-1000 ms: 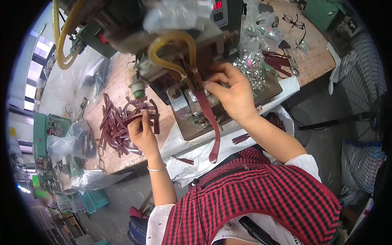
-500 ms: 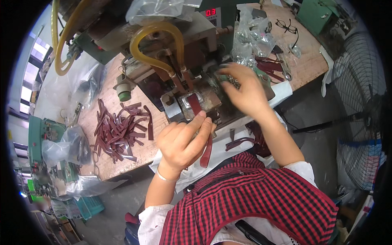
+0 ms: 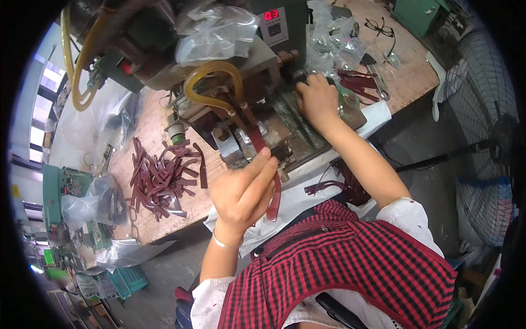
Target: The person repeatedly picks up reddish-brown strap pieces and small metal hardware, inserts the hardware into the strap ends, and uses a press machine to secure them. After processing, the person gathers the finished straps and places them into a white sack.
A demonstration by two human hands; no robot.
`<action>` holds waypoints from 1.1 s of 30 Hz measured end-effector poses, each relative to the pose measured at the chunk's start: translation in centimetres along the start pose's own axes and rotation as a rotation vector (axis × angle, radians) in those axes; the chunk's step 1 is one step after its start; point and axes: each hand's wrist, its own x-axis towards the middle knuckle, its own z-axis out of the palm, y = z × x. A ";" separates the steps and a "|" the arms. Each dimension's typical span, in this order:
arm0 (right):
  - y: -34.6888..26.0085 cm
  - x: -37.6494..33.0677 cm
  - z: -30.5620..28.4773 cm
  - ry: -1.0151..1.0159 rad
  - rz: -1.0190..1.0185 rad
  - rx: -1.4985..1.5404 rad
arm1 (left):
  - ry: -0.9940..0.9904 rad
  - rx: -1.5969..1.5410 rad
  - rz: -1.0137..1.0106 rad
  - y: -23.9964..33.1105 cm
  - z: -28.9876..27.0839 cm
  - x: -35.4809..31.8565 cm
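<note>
My left hand (image 3: 241, 192) pinches a narrow dark red strap (image 3: 274, 202) between thumb and fingers. The strap's far end lies on the small metal plate of a press (image 3: 256, 130), under its upright tool head; its other end hangs below my fingers. To the right, my right hand (image 3: 318, 103) reaches over the machine's side, with its fingers bent downward. Whatever these fingers touch or grip is hidden. A heap of similar dark red straps (image 3: 161, 178) lies on the table to the left of the press.
A yellow hose (image 3: 219, 68) loops above the press. Clear plastic bags (image 3: 219, 33) rest on top, beside a red-lit display (image 3: 273, 15). More straps (image 3: 359, 85) and eyeglasses (image 3: 380, 26) lie at the right. Straps (image 3: 342, 183) also rest near my lap. A fan (image 3: 482, 137) stands at far right.
My right hand has moved slightly up and left, its fingers curling down over small metal pieces that showed before. The left hand stays at the press with the strap. The view has shifted slightly.
</note>
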 end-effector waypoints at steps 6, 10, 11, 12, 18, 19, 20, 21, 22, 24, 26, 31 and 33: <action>3.0 -5.0 -3.7 0.131 0.074 0.283 | 0.231 0.292 -0.284 -2.3 -6.5 -8.5; 4.5 -5.3 -3.6 0.082 0.725 1.255 | 0.156 0.359 -0.638 -5.5 -9.8 -6.7; 3.6 -5.0 -2.7 0.127 0.661 1.164 | 0.096 0.387 -0.598 -6.8 -9.3 -6.4; 2.8 -4.5 -1.9 0.124 0.615 1.091 | 0.043 0.416 -0.561 -8.3 -8.4 -6.8; 0.0 -2.9 -2.8 0.066 0.529 1.133 | -0.375 0.680 -0.900 -14.3 1.4 -12.3; 0.5 -3.3 -3.1 0.085 0.525 1.045 | -0.287 0.594 -0.911 -14.7 2.3 -12.8; 1.0 -4.1 -3.7 0.100 0.518 0.961 | -0.267 0.528 -0.937 -14.7 2.3 -13.8; 1.7 -5.1 -4.3 0.116 0.516 0.865 | -0.274 0.471 -0.998 -13.9 2.2 -13.4; 2.8 -5.9 -5.0 0.130 0.486 0.814 | -0.287 0.418 -1.067 -12.7 1.7 -12.9; 4.6 -7.7 -6.1 0.183 0.465 0.724 | -0.200 0.283 -1.053 -11.5 0.5 -12.8; 4.5 -7.9 -7.3 0.085 0.547 0.849 | 0.004 0.167 -0.963 -10.8 -0.8 -12.7; -2.6 -2.6 -11.7 -0.097 0.190 0.995 | 0.275 -0.374 -1.026 -11.1 -2.2 -9.3; -5.6 -0.6 -10.8 -0.047 0.119 1.125 | 0.295 -0.436 -1.006 -12.3 -1.1 -9.7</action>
